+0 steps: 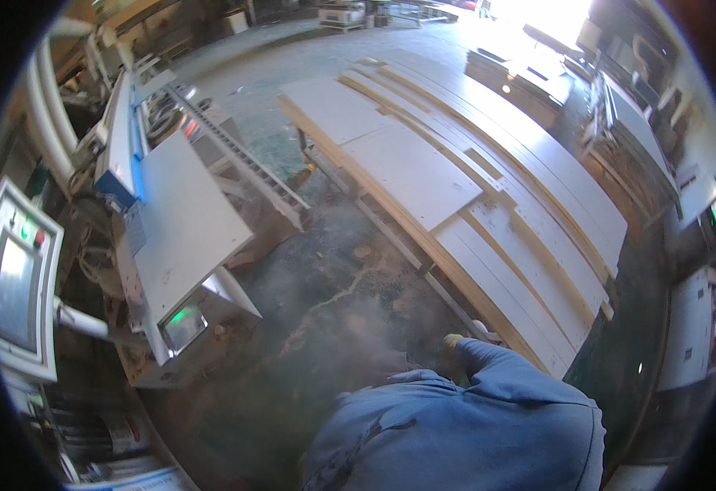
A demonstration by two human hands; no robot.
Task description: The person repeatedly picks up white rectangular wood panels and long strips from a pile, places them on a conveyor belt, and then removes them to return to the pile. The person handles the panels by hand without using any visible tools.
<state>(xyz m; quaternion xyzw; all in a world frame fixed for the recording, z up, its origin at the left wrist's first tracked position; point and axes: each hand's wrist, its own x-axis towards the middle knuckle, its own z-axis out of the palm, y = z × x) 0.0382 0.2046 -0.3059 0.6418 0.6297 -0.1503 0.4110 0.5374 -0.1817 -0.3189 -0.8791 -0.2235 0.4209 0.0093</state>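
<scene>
My right hand, in a pale yellowish work glove, shows only in part past the end of my blue-grey sleeve. It is near the lower edge of a large stack of white panels with yellowish-brown edges. Whether it touches the stack or its support frame, I cannot tell; its fingers are blurred and small. My left hand is out of view. Panels of differing sizes lie staggered on the stack. To the left, a single white panel lies on a machine with a blue-edged beam.
A control panel with a screen and buttons stands at far left on an arm. A slatted metal rail juts from the machine. Dusty floor separates machine and stack. More boards are stacked at right.
</scene>
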